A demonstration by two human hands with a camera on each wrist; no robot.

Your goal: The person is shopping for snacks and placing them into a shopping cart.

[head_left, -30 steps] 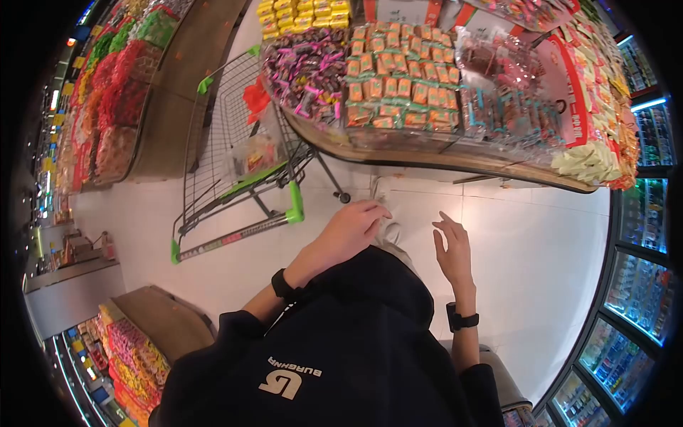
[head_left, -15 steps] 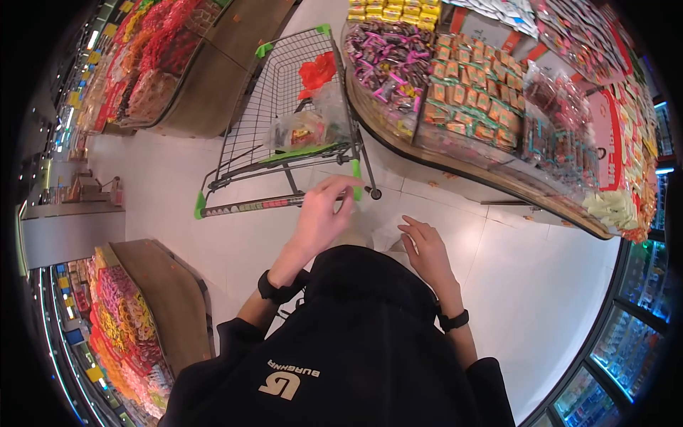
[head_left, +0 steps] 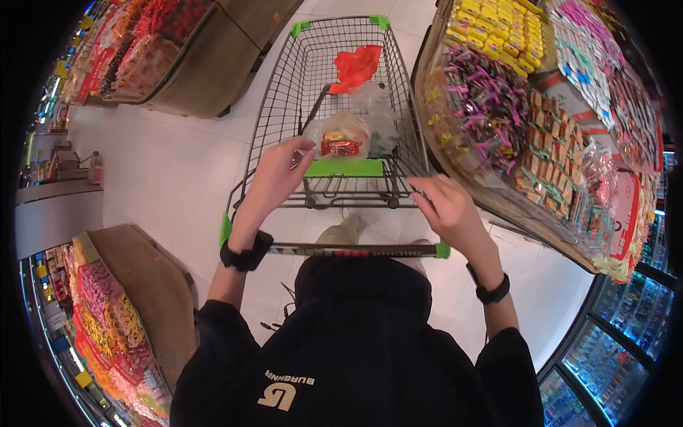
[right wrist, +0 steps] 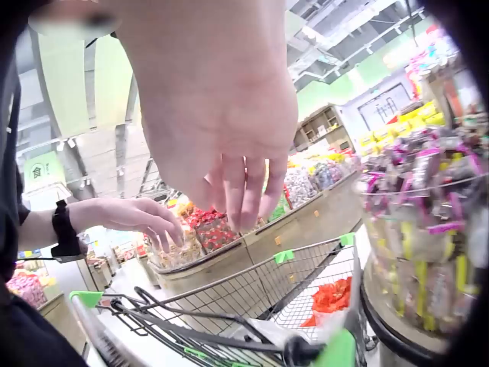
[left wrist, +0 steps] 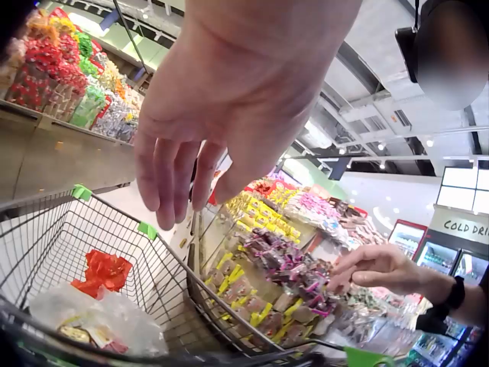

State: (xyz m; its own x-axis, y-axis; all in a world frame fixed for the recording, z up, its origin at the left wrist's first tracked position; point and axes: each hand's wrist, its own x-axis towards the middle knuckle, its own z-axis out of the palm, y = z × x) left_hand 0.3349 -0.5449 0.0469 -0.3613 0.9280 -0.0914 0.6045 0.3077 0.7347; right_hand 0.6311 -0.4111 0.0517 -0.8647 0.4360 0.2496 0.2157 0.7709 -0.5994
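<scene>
A wire shopping cart with green corners stands straight in front of me, its handle bar (head_left: 348, 250) close to my body. My left hand (head_left: 274, 178) hovers over the cart's near left side, fingers loosely bent and holding nothing. Over the near right side is my right hand (head_left: 452, 213), also relaxed and holding nothing. In the left wrist view the left hand (left wrist: 221, 115) hangs with fingers pointing down above the basket. Inside the cart lie a red plastic bag (head_left: 356, 67) and a clear plastic bag (head_left: 341, 142) with a red package, behind the green flap (head_left: 345, 168).
Close along the cart's right side stands a curved display bin of purple-wrapped sweets (head_left: 487, 107), with yellow packs (head_left: 498, 28) behind. Another display counter (head_left: 192, 71) stands at the upper left, and one more (head_left: 142, 285) at the lower left. Lit drink fridges (head_left: 605, 363) line the right.
The cart, earlier at the left and angled, is now straight ahead with its handle near my body. My hands have spread apart, one to each side of it. The sweets display shifted rightward in view.
</scene>
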